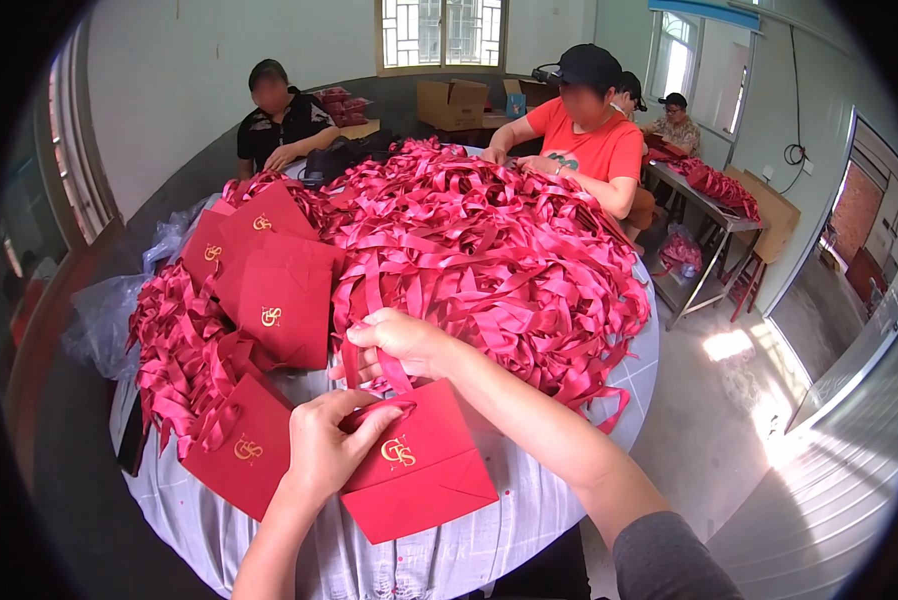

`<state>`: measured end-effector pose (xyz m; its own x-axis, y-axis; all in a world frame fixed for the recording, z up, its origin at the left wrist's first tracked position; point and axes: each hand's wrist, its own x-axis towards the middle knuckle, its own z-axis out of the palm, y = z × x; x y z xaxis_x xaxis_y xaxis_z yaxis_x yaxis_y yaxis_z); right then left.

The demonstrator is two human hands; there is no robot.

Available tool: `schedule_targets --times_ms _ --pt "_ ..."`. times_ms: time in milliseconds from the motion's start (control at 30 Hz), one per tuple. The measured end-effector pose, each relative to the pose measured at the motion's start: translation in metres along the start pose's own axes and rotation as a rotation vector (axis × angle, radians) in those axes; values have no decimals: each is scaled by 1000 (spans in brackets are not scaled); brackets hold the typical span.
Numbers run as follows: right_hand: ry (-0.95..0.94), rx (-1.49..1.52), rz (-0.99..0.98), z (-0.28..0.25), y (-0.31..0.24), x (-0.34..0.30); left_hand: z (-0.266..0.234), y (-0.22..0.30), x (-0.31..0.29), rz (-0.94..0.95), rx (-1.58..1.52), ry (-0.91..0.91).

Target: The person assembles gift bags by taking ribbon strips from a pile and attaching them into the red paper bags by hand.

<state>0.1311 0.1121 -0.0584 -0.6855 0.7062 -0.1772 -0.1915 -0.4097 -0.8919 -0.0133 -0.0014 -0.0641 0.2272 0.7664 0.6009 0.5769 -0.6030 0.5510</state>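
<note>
A red paper gift bag with a gold emblem lies tilted toward me at the near edge of the table. My left hand is closed on the bag's top left corner, thumb pressed over the rim where the ribbon comes out. Just beyond it, my right hand has its fingers curled round the bag's ribbon handle and holds it up in a loop. Part of the ribbon is hidden behind my fingers. Another red bag lies left of my left hand, and more red bags are stacked beyond it.
A large heap of crimson ribbon covers most of the round table, whose pale cloth shows near me. Ribbon also hangs at the left edge beside a clear plastic bag. Co-workers sit across the table and at a side table.
</note>
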Motion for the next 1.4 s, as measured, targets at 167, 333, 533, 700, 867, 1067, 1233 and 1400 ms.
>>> schedule_targets --times_ms 167,333,533,700,867,1067,1233,1400 --pt "30 -13 -33 -2 7 6 -4 7 1 -139 -2 -51" --pt "-14 -162 -39 -7 5 6 -7 4 1 -198 -101 -68" --pt "127 -554 7 -5 -33 -15 -17 -13 9 -385 -395 161" --pt "-30 -614 -247 22 -48 -50 -14 -19 12 -417 -582 309" --pt "61 -1097 -392 32 -56 -58 -9 -26 10 -269 -391 317" --pt "489 -1628 -793 85 -24 -82 -35 -4 14 -528 -675 224" --pt "284 -1687 -729 104 7 -75 -30 -3 9 -595 -953 180" --pt "63 -1566 -736 66 -16 -53 -43 -13 16 -673 -1029 174"
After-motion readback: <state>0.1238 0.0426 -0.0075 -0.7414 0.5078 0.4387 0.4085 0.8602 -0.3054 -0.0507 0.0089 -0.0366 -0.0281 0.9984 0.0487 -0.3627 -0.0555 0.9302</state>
